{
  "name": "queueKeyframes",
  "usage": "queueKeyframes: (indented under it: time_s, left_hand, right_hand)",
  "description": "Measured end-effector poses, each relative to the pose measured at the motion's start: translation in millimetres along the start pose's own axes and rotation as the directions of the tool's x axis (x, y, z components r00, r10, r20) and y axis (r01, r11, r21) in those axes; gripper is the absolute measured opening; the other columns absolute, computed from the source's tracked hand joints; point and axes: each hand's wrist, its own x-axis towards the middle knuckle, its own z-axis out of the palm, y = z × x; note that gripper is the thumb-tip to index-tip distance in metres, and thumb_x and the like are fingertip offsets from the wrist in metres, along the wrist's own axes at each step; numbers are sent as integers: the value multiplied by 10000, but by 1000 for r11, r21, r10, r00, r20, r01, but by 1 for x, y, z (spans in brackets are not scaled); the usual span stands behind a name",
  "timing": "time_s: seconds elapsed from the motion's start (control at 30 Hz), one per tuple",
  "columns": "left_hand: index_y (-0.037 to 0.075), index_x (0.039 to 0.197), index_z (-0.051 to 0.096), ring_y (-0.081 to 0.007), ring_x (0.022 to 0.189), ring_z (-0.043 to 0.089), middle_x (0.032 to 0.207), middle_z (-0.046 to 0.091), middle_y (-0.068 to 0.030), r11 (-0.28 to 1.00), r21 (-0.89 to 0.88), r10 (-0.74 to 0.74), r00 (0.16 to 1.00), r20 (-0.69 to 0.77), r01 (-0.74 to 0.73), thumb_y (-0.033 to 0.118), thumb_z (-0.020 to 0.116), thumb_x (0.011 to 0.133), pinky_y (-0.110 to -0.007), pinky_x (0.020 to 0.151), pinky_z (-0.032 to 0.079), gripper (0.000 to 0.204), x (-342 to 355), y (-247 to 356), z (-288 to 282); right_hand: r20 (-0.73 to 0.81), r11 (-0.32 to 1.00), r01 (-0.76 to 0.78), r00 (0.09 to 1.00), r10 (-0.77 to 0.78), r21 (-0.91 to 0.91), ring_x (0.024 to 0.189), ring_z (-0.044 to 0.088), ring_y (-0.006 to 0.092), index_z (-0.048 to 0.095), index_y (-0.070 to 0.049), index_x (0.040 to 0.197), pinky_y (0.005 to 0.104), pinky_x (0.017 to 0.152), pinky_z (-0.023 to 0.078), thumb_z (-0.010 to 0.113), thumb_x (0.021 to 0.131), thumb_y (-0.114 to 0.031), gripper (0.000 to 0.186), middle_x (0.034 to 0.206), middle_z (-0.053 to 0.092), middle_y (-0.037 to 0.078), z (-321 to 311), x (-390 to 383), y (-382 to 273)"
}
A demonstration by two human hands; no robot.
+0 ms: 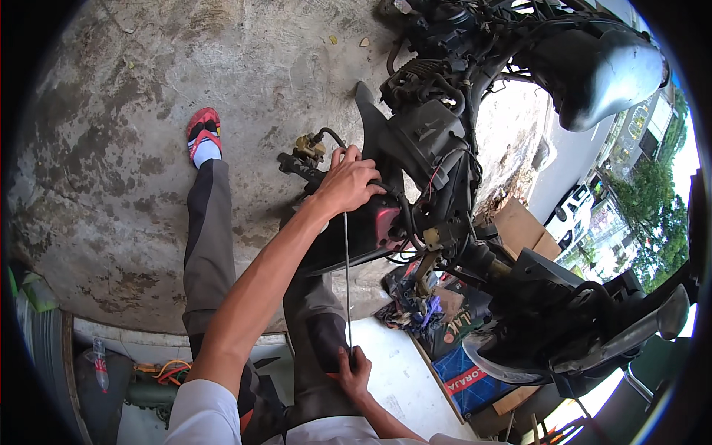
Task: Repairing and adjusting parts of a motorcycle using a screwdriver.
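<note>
The left hand (347, 182) is closed around the handlebar (304, 169) of a stripped scooter (437, 148), beside the brass brake cylinder (309, 146). The right hand (354, 371) pinches the lower end of a thin rod (346, 274) that runs up to the bar. Cardboard (519, 226) and rags (408, 300) lie under the frame; a sandalled foot (203, 136) stands on the concrete (111, 148).
</note>
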Motion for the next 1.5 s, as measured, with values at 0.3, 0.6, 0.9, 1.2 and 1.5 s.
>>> queueKeyframes:
  time_s: [0.3,0.6,0.9,1.2,1.5]
  left_hand:
    - [105,1038,677,-306,1254,341,1216,518,-130,980,-41,-170,932,319,193,171,530,667,-548,1098,109,405,23,18,7]
    - [101,1076,648,-269,1230,390,1178,518,-122,978,-151,-96,958,271,141,117,528,687,-506,1050,218,407,16,12,21]
    - [121,1149,566,-249,1168,461,1161,530,-76,991,87,-91,984,-151,105,92,562,741,-518,1024,259,408,-44,3,-25]
    - [139,1126,593,-274,1148,495,1166,569,-80,361,556,-838,521,-159,749,220,589,790,-475,990,324,345,-315,-81,-287]
    - [45,979,671,-324,882,640,894,672,-177,274,192,-754,334,-566,943,217,556,808,-370,793,493,268,-474,-80,-531]
  right_hand:
    - [114,884,-359,934,340,300,568,394,45,402,-30,665,236,398,418,594,911,-170,342,605,411,-13,-5,3,-18]
    - [87,976,-205,976,198,79,551,407,52,430,-21,683,245,393,426,597,906,-182,322,599,419,0,-5,4,19]
    - [237,911,-331,932,275,244,597,386,53,498,-34,684,243,536,320,567,911,-236,312,605,427,-27,-6,14,-8]
    - [316,908,-193,946,72,371,480,412,69,644,-29,829,239,461,325,538,927,-282,292,567,481,-13,-9,20,-58]
    - [362,759,-244,932,12,603,420,396,71,603,-33,738,246,394,305,598,865,-228,233,520,455,-16,26,62,-102]
